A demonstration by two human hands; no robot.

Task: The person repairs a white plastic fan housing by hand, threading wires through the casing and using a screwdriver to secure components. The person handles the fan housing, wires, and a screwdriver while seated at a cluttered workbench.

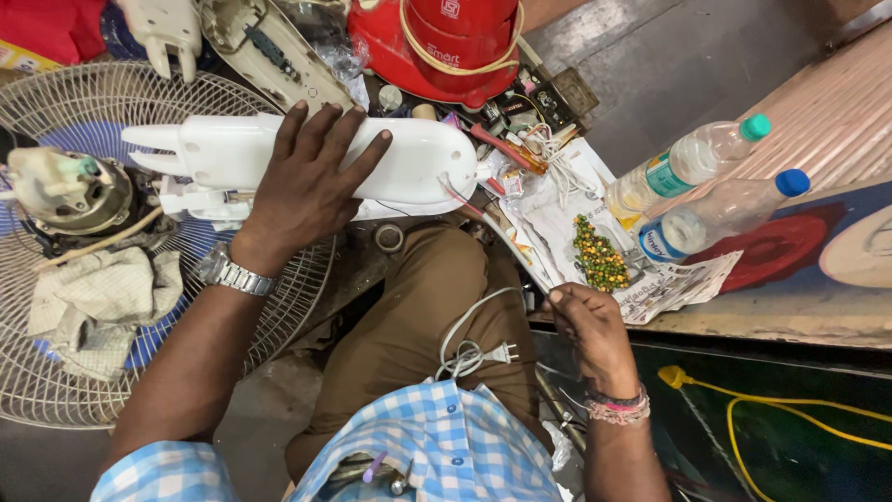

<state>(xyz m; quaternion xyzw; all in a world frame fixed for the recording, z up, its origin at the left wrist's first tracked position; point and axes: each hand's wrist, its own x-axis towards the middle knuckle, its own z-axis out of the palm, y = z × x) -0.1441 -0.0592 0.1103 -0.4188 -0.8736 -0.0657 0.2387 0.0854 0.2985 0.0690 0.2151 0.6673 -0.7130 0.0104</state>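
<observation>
- My left hand (307, 181) lies flat, fingers spread, on the white casing (297, 153), pressing it rather than gripping.
- The casing lies across my knee and the fan grille (84, 102).
- My right hand (587, 325) is closed, fingertips pinched together; what they hold is too small to tell.
- Beside it, newspaper (567, 223) with green and yellow bits (599, 256), and two bottles (692, 163).
- A white plug cord (474, 353) rests on my lap.

Blue-and-white checked shirt (437, 437); brown trousers (418, 316); steel wristwatch (232, 272) on left wrist; beaded bracelets (618, 406) on right.
</observation>
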